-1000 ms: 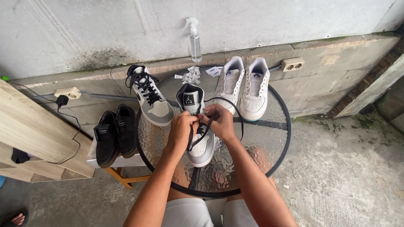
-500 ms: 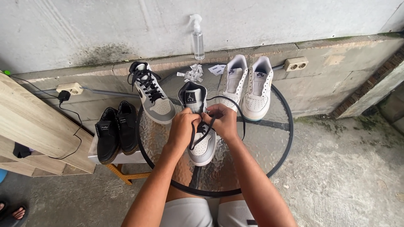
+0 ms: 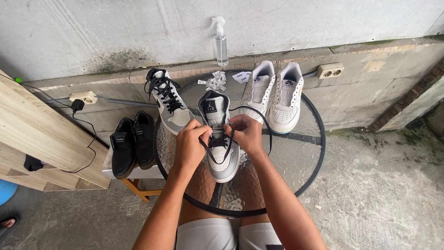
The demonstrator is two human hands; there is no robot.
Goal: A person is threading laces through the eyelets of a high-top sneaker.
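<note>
Glass, round and dark-rimmed, makes up the table (image 3: 296,153) that serves as landmark here. Off its left edge leans a pale wooden board (image 3: 41,134), and between board and table stands a pair of black shoes (image 3: 132,143) on a low white surface. Behind the table runs a concrete ledge carrying a clear spray bottle (image 3: 221,41). On the table's far right part sits a pair of white sneakers (image 3: 275,97), toes toward the person. On its far left rim rests a laced grey-and-white high-top (image 3: 167,101) with black laces. At the table's centre stands the matching grey high-top sneaker (image 3: 221,139), tongue up, toe pointing to the near rim. The left hand (image 3: 190,143) curls over this sneaker's left side, thumb and fingers pinching the black lace (image 3: 225,144) near the eyelets. The right hand (image 3: 247,134) closes on the same lace from the right, fingers pressed together around it; a loop of lace arcs past the wrist. Crumpled paper bits (image 3: 216,81) lie at the table's far edge.
</note>
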